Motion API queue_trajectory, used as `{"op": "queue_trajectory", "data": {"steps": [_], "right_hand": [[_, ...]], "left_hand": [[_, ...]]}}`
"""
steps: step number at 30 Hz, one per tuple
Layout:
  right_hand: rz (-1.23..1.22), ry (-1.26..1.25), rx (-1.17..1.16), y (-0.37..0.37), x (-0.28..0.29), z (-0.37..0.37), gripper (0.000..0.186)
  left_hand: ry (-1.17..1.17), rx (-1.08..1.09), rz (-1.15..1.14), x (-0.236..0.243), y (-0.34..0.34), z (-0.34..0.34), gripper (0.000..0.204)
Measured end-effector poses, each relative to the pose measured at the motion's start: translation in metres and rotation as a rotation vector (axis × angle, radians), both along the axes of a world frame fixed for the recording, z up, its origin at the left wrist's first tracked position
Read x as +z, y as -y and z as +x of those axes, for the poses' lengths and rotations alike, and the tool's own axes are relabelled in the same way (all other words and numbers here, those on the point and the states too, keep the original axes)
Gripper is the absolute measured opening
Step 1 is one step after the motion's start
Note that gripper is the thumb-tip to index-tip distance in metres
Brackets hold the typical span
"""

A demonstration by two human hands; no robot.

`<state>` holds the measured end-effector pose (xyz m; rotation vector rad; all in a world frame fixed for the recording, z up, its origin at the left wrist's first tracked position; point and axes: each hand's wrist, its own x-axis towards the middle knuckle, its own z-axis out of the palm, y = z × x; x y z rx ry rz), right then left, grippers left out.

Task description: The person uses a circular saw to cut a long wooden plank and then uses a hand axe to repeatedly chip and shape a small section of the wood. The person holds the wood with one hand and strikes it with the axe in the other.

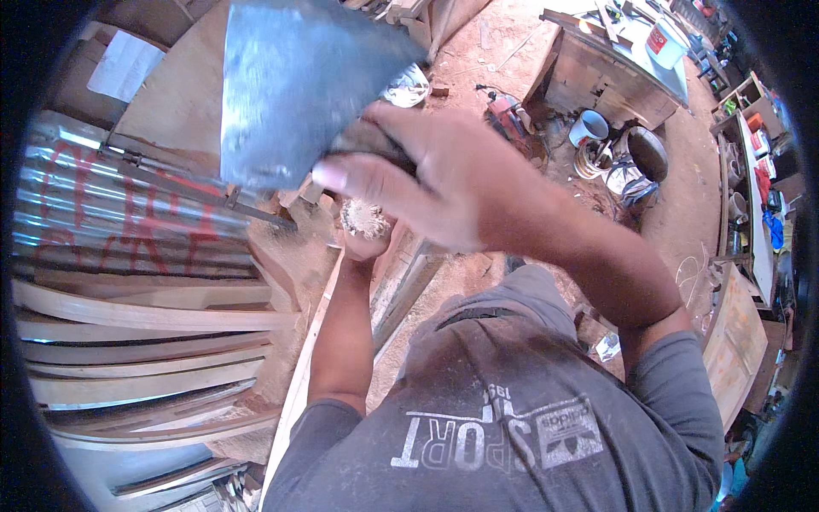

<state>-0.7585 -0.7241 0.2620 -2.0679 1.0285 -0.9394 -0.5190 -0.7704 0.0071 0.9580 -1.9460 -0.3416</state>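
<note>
My right hand [426, 175] is raised close to the camera and slightly blurred. Its fingers wrap round the dark handle [371, 141] of a broad-bladed scraper. The scraper's flat bluish-grey metal blade [299, 90] fans out to the left and hides part of the floor behind it. Below it, my left hand [367, 246] is closed on a pale, crumbly lump [364, 218], whose material I cannot make out. The right thumb partly covers that hand's far side. Under my left forearm runs a long pale wooden board [299, 401].
Curved wooden pieces [145, 307] lie stacked at left beside a corrugated metal sheet [94, 192]. Far right are a wooden workbench [597, 72] with a white bucket [665, 44], a grey pail [589, 128], a red power tool [509, 115] and a cluttered shelf [755, 171].
</note>
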Motion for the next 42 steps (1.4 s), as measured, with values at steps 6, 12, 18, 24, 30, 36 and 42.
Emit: {"op": "queue_trajectory", "data": {"steps": [6, 12, 18, 24, 30, 36, 42], "right_hand": [[0.083, -0.468, -0.011, 0.002, -0.067, -0.002, 0.051], [-0.059, -0.075, 0.005, 0.01, -0.029, -0.016, 0.044], [-0.01, 0.042, 0.074, -0.001, 0.004, 0.002, 0.042], [0.024, -0.556, 0.004, -0.008, -0.06, 0.026, 0.053], [0.014, -0.369, 0.064, 0.01, -0.053, 0.016, 0.057], [-0.063, -0.109, -0.029, 0.005, 0.006, 0.022, 0.06], [-0.167, -0.13, 0.083, -0.022, -0.031, 0.043, 0.052]], "left_hand": [[-0.207, -0.1, 0.087, -0.035, -0.001, 0.011, 0.036], [-0.248, -0.026, 0.427, 0.03, 0.0, 0.003, 0.026], [-0.011, -0.02, 0.178, 0.024, -0.014, 0.021, 0.031], [-0.139, -0.069, 0.018, 0.003, -0.015, 0.014, 0.035], [-0.256, -0.066, 0.323, 0.01, -0.005, 0.022, 0.031], [-0.083, 0.0, 0.031, 0.034, -0.024, 0.017, 0.028], [-0.14, -0.119, 0.052, 0.023, -0.035, 0.019, 0.031]]}}
